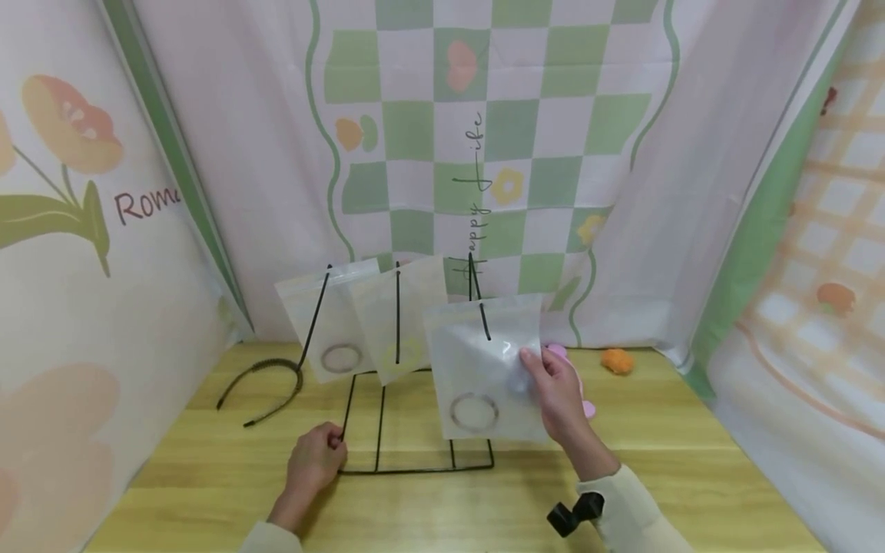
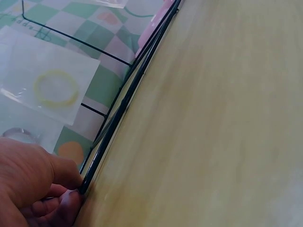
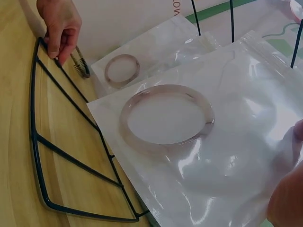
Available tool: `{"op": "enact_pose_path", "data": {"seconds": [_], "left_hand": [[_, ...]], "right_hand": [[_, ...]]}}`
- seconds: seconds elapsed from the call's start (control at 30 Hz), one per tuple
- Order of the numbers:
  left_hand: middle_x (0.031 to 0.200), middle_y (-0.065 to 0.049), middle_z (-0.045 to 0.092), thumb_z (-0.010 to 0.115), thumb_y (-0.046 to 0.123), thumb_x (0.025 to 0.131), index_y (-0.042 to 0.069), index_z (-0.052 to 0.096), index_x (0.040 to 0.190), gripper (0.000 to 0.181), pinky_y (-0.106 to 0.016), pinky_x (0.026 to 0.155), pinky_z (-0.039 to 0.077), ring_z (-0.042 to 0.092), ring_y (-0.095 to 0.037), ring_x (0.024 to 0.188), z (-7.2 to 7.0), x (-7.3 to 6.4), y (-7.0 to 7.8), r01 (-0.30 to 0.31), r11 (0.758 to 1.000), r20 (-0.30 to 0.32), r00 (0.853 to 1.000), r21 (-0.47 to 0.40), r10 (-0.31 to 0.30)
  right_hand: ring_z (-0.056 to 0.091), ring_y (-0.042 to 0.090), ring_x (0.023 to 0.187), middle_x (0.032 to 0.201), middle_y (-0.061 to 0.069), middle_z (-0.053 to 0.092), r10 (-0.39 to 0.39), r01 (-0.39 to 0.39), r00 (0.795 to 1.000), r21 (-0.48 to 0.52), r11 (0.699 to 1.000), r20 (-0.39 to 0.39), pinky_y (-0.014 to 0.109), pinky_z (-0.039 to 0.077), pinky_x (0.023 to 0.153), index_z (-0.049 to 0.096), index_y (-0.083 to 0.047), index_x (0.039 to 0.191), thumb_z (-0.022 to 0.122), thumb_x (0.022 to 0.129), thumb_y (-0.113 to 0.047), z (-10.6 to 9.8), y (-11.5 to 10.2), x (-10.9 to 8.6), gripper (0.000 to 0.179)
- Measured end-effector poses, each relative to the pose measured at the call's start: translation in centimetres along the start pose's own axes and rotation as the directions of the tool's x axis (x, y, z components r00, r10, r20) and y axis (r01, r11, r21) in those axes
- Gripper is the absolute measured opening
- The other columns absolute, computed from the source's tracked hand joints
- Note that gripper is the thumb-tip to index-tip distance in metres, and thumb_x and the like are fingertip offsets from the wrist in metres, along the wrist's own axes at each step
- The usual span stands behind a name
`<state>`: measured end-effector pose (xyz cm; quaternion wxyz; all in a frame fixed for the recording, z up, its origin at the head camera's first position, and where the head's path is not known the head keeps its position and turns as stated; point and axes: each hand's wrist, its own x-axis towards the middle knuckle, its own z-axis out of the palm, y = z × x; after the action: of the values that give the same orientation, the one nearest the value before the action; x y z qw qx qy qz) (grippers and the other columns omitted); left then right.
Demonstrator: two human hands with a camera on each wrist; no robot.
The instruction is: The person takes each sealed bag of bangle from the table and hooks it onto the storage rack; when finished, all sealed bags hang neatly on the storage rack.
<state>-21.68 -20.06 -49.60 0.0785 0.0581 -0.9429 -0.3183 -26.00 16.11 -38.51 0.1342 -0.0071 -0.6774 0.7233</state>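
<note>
My left hand pinches the front left corner of a black wire display rack, whose base lies on the table. At the right, my right hand grips the right edge of a clear zip bag, thumb on its front. A pale brownish bangle lies inside this bag, which hangs on the rack's right prong. Two more bags hang on the other prongs: the middle bag has a yellowish bangle, the left bag a brownish bangle.
A dark toothed headband lies on the table left of the rack. Behind my right hand a pink object is partly hidden. An orange fluffy item lies at the back right. Printed curtains stand behind the wooden table.
</note>
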Motion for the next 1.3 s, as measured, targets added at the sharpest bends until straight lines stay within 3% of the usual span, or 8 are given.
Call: {"op": "enact_pose_path", "data": {"seconds": [0.43,0.63,0.9,1.3], "left_hand": [[0.083,0.001,0.062,0.064,0.01,0.078,0.002,0.068,0.107,0.031,-0.033,0.063,0.046,0.057,-0.015,0.074,0.3,-0.2,-0.3,0.007,1.0,0.003,1.0,-0.002,-0.007],[0.083,0.001,0.062,0.063,0.011,0.078,0.002,0.068,0.108,0.032,-0.033,0.064,0.047,0.057,-0.015,0.074,0.2,-0.3,-0.3,0.0,1.0,0.003,1.0,-0.008,0.0],[0.082,0.001,0.062,0.064,0.01,0.077,0.002,0.068,0.107,0.031,-0.033,0.063,0.046,0.056,-0.015,0.073,0.1,-0.1,-0.3,-0.004,1.0,-0.006,1.0,-0.007,0.004],[0.082,0.001,0.062,0.064,0.01,0.078,0.002,0.068,0.108,0.032,-0.03,0.06,0.044,0.055,-0.014,0.071,0.1,-0.1,-0.1,0.006,1.0,0.006,1.0,-0.029,-0.006]], "right_hand": [[0.046,0.011,0.098,0.099,-0.007,0.055,0.066,-0.066,0.997,-0.017,0.998,0.035,0.021,0.041,0.085,0.065,0.002,0.116,0.064,0.094,-0.025,0.1,0.2,0.9,0.034],[0.046,0.01,0.099,0.107,-0.004,0.051,0.064,-0.061,0.996,-0.053,0.997,0.057,0.02,0.042,0.084,0.06,0.008,0.123,0.061,0.096,-0.026,0.1,0.1,1.7,0.043],[0.051,0.013,0.097,0.104,-0.001,0.057,0.083,-0.074,0.991,-0.083,0.994,0.104,0.024,0.045,0.084,0.057,0.006,0.128,0.058,0.098,-0.032,-0.1,-0.4,2.6,0.049],[0.053,0.013,0.103,0.121,0.009,0.058,0.119,-0.107,0.985,-0.099,0.989,0.125,0.023,0.047,0.086,0.053,0.0,0.136,0.057,0.096,-0.042,-0.1,-0.6,4.0,0.058]]}}
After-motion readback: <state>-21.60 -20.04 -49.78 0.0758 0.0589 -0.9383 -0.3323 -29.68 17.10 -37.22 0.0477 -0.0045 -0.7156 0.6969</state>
